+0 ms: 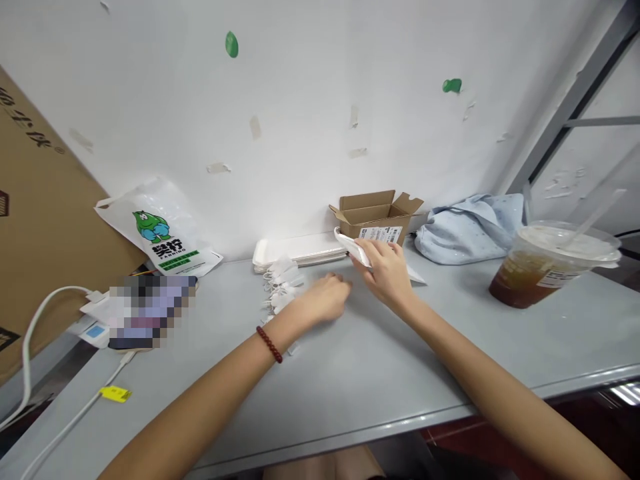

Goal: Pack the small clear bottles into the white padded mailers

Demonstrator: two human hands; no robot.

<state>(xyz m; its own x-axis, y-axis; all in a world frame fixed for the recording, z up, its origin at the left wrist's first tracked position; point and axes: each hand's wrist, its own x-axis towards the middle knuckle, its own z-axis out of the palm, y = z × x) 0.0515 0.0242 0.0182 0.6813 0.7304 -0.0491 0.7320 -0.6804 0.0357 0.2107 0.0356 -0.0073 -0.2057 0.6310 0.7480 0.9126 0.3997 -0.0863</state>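
Note:
My right hand (386, 268) grips a flat white piece (353, 248), with a folded-looking edge, held tilted above the table; its exact kind is unclear. My left hand (327, 297) is closed, low over the tabletop just left of my right hand. Its fingertips are turned away, so anything in them is hidden. Beside my left wrist lies a row of small white pieces with thin loops (281, 280), partly covered by my forearm. Behind them rests a stack of flat white pieces (295, 252) against the wall.
An open cardboard box (375, 215) stands behind my right hand. To the right are a light blue cloth bundle (470, 230) and a plastic drink cup with a straw (545, 263). A white plastic bag (165, 230), a blurred-out device (150, 313) and a white cable (75, 427) lie left.

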